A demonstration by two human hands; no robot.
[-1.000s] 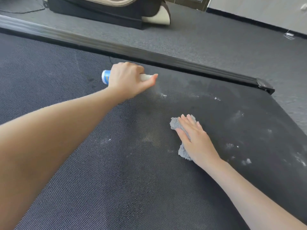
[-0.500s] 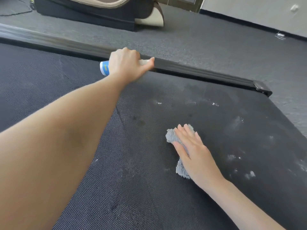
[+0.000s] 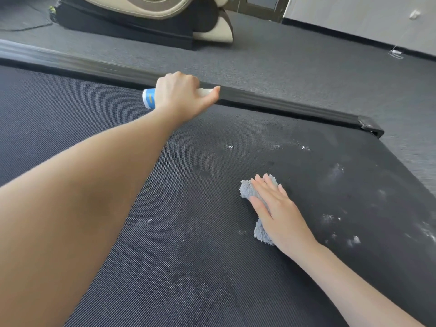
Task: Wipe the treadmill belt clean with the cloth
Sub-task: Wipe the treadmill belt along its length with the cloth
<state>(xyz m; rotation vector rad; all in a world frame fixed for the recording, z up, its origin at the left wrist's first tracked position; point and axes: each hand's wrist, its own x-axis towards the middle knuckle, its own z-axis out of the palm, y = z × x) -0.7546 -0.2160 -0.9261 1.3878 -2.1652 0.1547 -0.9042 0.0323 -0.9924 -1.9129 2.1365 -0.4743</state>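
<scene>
The dark textured treadmill belt [image 3: 188, 267] fills most of the view, with white foam specks [image 3: 335, 171] scattered over its right part. My right hand [image 3: 280, 213] lies flat, fingers extended, pressing a small grey fluffy cloth [image 3: 250, 190] onto the belt right of centre. My left hand [image 3: 181, 95] is held out over the belt's far edge, wrapped around a white spray bottle with a blue label [image 3: 149, 97]; most of the bottle is hidden inside the fist.
A black side rail [image 3: 295, 107] runs along the belt's far edge and ends in a corner cap [image 3: 370, 127]. Beyond it lies grey carpet, a beige and black machine base [image 3: 146, 20], and a wall with a dark skirting at top right.
My left hand with the bottle has moved away from me, from over the belt up to the side rail. My right hand on the cloth has slid slightly toward me.
</scene>
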